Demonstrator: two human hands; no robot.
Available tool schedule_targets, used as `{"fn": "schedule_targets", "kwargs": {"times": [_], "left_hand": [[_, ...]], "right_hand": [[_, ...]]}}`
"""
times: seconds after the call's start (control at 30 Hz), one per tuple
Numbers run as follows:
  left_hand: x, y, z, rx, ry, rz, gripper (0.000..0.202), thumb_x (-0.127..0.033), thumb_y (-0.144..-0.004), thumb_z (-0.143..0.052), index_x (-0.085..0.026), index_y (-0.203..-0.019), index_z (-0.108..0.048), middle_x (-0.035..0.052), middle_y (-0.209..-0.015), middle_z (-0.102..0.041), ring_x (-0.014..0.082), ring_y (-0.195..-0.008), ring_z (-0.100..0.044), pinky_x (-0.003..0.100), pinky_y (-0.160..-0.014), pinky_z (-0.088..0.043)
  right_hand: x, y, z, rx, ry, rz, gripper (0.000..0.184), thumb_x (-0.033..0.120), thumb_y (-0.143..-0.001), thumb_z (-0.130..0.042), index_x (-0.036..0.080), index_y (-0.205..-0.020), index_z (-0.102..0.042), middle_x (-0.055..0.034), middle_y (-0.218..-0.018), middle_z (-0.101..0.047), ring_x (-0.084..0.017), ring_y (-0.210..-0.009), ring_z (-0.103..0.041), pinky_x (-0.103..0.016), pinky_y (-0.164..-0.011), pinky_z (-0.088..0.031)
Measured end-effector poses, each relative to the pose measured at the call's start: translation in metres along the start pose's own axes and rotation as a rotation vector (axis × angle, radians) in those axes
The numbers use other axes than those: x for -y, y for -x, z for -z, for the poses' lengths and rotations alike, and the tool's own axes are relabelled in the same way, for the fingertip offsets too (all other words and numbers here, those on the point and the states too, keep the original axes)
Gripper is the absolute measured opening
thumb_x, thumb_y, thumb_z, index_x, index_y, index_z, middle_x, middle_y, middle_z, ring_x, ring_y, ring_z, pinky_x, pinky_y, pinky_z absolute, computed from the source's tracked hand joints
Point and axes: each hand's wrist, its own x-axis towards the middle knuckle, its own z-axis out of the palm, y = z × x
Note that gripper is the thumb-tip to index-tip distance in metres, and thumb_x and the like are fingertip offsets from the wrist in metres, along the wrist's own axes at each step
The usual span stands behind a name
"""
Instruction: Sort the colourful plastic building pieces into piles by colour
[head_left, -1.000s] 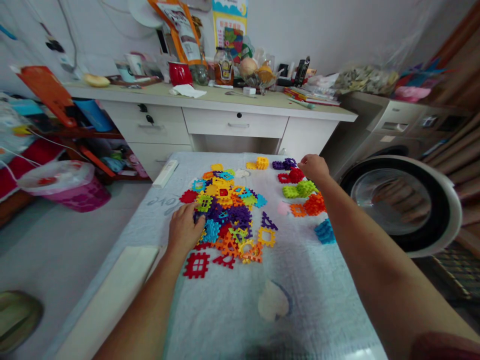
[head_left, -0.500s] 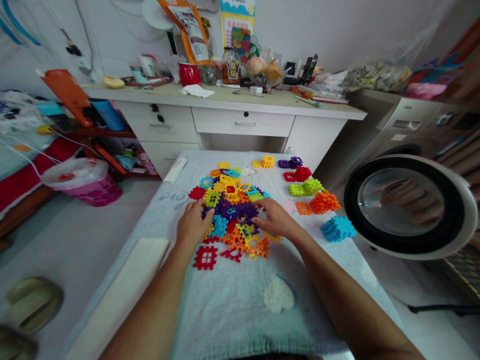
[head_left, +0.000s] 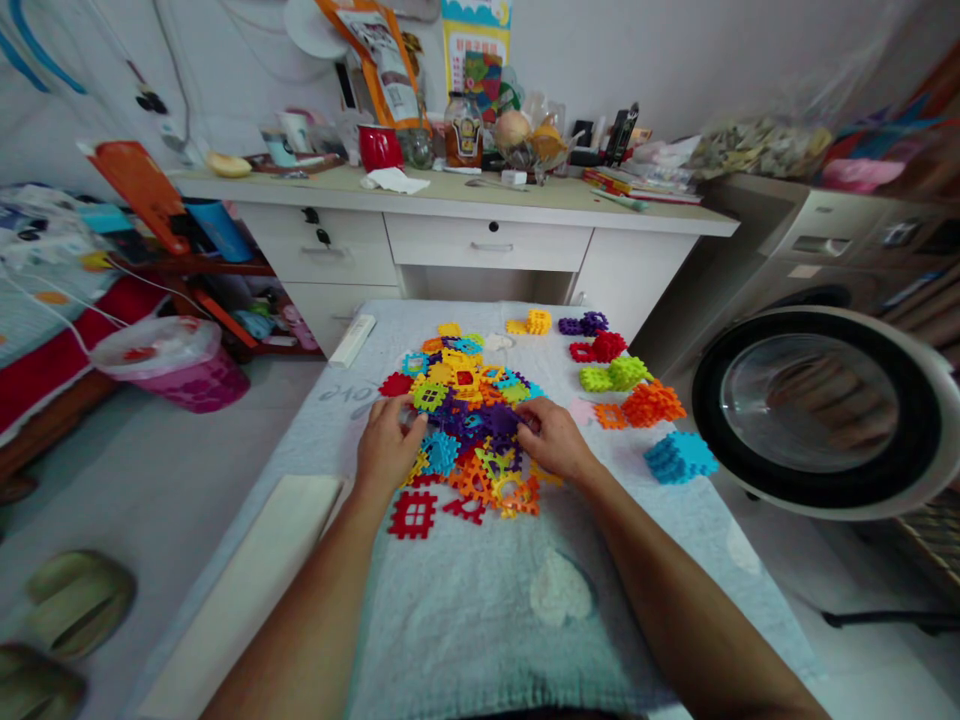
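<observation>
A heap of colourful toothed plastic building pieces [head_left: 465, 378] lies on the cloth-covered table between my hands. At the heap's left edge, my left hand [head_left: 386, 446] is curled, with a bit of dark purple piece showing between thumb and forefinger. My right hand [head_left: 556, 438] pinches the edge of a purple building piece [head_left: 501, 420] over the heap's right side. Close to my left hand are a lime window-shaped piece [head_left: 429, 397] and blue pieces [head_left: 441, 453]. A red window-shaped piece [head_left: 412, 514] lies flat at the near edge.
Along the table's right side stand sorted groups: yellow [head_left: 538, 321], purple [head_left: 594, 322], red [head_left: 608, 346], lime [head_left: 628, 372], orange [head_left: 654, 403] and blue [head_left: 681, 457]. A washing machine with its round door [head_left: 814, 400] open is at right. White drawers [head_left: 487, 243] stand behind.
My right hand has shifted slightly right, and a purple piece now shows at its fingertips. My left hand stays nearly in place. The view has moved slightly.
</observation>
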Motion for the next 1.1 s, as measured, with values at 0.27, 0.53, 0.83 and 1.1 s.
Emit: {"fn": "schedule_targets", "kwargs": {"times": [0.27,0.53,0.83,1.1], "left_hand": [[0.007,0.0,-0.005,0.015,-0.003,0.016,0.037,-0.039,-0.085,-0.055,-0.021,-0.118,-0.06,0.0085,-0.118,-0.06,0.0191,-0.084,-0.065,0.039,-0.091,-0.053],[0.012,-0.005,-0.007,-0.03,-0.144,-0.04,0.039,-0.037,-0.085,-0.056,-0.019,-0.119,-0.059,0.0132,-0.122,-0.064,0.0305,-0.122,-0.055,0.048,-0.108,-0.041],[0.014,-0.005,-0.011,0.002,-0.16,-0.028,0.037,-0.038,-0.085,-0.055,-0.021,-0.117,-0.059,0.0116,-0.123,-0.065,0.0293,-0.122,-0.055,0.046,-0.107,-0.04],[0.016,-0.008,-0.012,0.011,-0.147,-0.011,0.035,-0.039,-0.085,-0.055,-0.021,-0.115,-0.06,0.0105,-0.122,-0.066,0.0288,-0.121,-0.057,0.046,-0.108,-0.041]], "right_hand": [[-0.008,0.0,0.01,-0.063,0.123,-0.252,0.03,0.017,-0.087,-0.049,0.02,-0.106,-0.071,-0.0048,-0.08,-0.07,-0.02,-0.075,-0.062,-0.03,-0.072,-0.045],[-0.004,0.003,0.001,0.014,0.23,0.065,0.045,0.019,-0.083,-0.061,0.021,-0.127,-0.067,-0.014,-0.139,-0.056,-0.034,-0.124,-0.045,-0.05,-0.102,-0.038],[-0.006,-0.001,-0.005,0.15,0.088,0.16,0.046,0.011,-0.081,-0.057,0.02,-0.126,-0.065,-0.0095,-0.135,-0.062,-0.028,-0.125,-0.045,-0.048,-0.107,-0.035],[-0.007,0.003,0.007,0.132,-0.026,0.148,0.056,0.014,-0.071,-0.061,0.018,-0.126,-0.061,-0.0105,-0.117,-0.058,-0.026,-0.112,-0.052,-0.042,-0.101,-0.043]]}}
